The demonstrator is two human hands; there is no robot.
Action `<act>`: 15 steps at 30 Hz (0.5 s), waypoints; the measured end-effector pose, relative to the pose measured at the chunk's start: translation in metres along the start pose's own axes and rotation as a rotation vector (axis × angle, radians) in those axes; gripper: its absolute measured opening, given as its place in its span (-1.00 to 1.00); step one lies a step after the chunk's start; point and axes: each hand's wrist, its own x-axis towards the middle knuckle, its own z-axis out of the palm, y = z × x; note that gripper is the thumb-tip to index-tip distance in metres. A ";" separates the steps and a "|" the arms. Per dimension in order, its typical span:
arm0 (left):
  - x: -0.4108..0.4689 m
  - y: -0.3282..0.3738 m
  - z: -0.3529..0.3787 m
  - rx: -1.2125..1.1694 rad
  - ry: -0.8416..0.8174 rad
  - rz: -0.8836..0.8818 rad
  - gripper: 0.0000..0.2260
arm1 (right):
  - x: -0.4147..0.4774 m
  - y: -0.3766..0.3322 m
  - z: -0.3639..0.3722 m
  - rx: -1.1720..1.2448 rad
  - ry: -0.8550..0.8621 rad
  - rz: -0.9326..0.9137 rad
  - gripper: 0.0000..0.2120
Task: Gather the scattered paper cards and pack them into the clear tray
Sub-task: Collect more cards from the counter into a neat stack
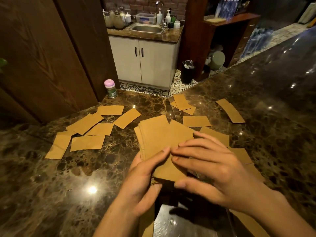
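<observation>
A fanned stack of tan kraft-paper cards (159,139), held above the near middle of the dark marble counter (51,177), gripped from both sides. Thin, light, slightly curved along the long edges (likely flattened cup sleeves, judging by the arc), so stiff enough to square up by tapping but prone to sliding over one another; smooth faces, little friction between sheets. Best taken by the short edges with thumb on top and fingers underneath, pinched firmly enough to stop the fan from spreading further.

Left hand (143,178) curled under the stack's near left corner, thumb pressed on the top card. Right hand (210,168) clasping the right side, fingers draped over the top sheet, thumb tucked beneath the near edge.

Still loose on the counter: a cluster of tan cards toward the left edge (89,132), several overlapping; a small pile near the far edge (182,104); one flat card (196,120) just beyond the stack; a long card toward the right (230,110); more partly hidden under the right wrist (242,155).

Clear plastic tray (188,223) apparently directly below the hands at the near edge, only glints and a rim showing, so contents hard to tell.

Farther off, a pink-lidded jar (110,88) at the far left corner.
</observation>
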 end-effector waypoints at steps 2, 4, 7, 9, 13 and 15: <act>-0.002 -0.005 0.000 0.032 -0.009 0.008 -0.48 | 0.007 0.002 0.000 0.023 0.036 0.070 -0.65; -0.005 -0.007 0.000 0.074 0.002 0.019 -0.48 | 0.016 0.004 -0.009 0.075 0.027 0.221 -0.54; -0.008 -0.004 0.001 0.121 0.001 0.066 -0.52 | 0.029 0.005 -0.027 0.242 -0.035 0.514 -0.22; -0.009 0.000 0.002 0.123 0.007 0.099 -0.52 | 0.033 0.007 -0.033 0.235 0.035 0.570 -0.25; -0.007 0.008 -0.002 0.119 0.030 0.169 -0.52 | 0.032 0.004 -0.038 0.208 0.020 0.629 -0.57; -0.007 0.010 -0.004 0.160 0.047 0.180 -0.56 | 0.032 0.004 -0.041 0.223 -0.191 0.641 -0.58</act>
